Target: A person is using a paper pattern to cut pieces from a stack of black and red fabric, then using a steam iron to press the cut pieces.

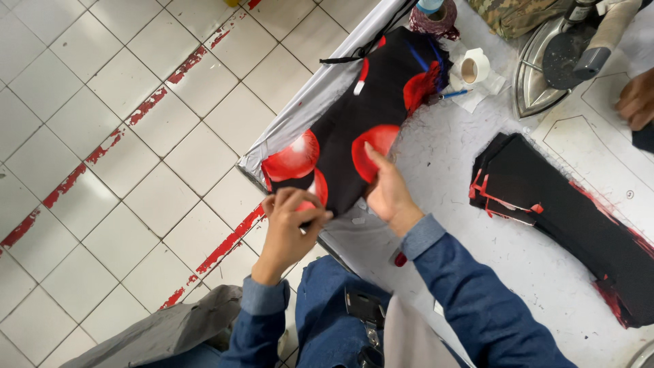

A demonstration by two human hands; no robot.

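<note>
Down at the table edge, our left hand [291, 217] pinches the near end of the black cloth with big red circles [354, 129] (it lies across the grey-covered table [436, 163]); our right hand [385, 191] presses flat on it, fingers open, beside a stack of black pieces [545, 204].

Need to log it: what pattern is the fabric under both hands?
Black fabric with large red circles, head view.

No packages, signs or screens — only a small white label [358, 87] on the black-and-red fabric [354, 129].
</note>
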